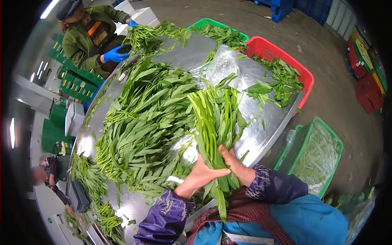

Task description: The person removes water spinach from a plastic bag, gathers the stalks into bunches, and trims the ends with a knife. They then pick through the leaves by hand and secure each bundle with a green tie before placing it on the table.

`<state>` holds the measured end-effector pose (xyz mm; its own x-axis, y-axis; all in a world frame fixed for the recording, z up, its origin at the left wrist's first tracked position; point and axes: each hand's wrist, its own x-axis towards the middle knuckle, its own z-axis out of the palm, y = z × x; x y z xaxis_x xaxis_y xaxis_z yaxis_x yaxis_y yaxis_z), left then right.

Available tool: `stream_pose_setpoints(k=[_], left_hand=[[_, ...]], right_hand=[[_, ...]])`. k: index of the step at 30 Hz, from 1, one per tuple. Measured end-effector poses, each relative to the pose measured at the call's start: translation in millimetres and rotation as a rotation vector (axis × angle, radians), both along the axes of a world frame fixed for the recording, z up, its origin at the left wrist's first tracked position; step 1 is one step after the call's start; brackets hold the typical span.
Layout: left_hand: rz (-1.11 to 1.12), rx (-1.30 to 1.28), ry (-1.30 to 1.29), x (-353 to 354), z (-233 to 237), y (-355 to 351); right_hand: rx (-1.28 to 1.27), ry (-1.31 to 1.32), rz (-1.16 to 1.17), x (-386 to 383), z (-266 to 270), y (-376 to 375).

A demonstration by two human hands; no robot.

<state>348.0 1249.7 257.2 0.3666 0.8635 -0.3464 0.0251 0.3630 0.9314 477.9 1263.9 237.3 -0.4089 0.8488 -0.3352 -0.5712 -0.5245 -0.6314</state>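
A bunch of water spinach (210, 122) with long green stems and narrow leaves is held upright in front of me, stem ends up and leaves hanging below. My left hand (204, 174) wraps the lower part, its thumb across the front. On the other side, my right hand (236, 164) grips the same bunch with its thumb raised; its other fingers are mostly hidden behind the greens. Just left of the bunch, a large heap of water spinach (147, 114) covers much of the metal table (261, 139). Behind it lies a crumpled clear plastic bag (224, 67).
A red basket (304, 75) and a green basket (212, 22) with loose leaves stand against the far edge. A lined green crate (337, 143) sits on the floor at right. A blue-gloved co-worker (87, 41) handles greens across; another person (55, 175) works at left.
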Motion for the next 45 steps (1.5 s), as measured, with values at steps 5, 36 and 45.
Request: stream_pose_setpoints(k=[5, 36, 45], left_hand=[[0.195, -0.097, 0.064, -1, -3, 1], [-0.126, 0.694, 1.703, -70, -2, -31], [-0.222, 0.691, 1.861, -70, -8, -32]], right_hand=[[0.122, 0.218, 0.045, 4, -8, 6], [0.443, -0.723, 0.054, 98, -45, 31], [0.445, -0.677, 0.019, 90, -16, 51]])
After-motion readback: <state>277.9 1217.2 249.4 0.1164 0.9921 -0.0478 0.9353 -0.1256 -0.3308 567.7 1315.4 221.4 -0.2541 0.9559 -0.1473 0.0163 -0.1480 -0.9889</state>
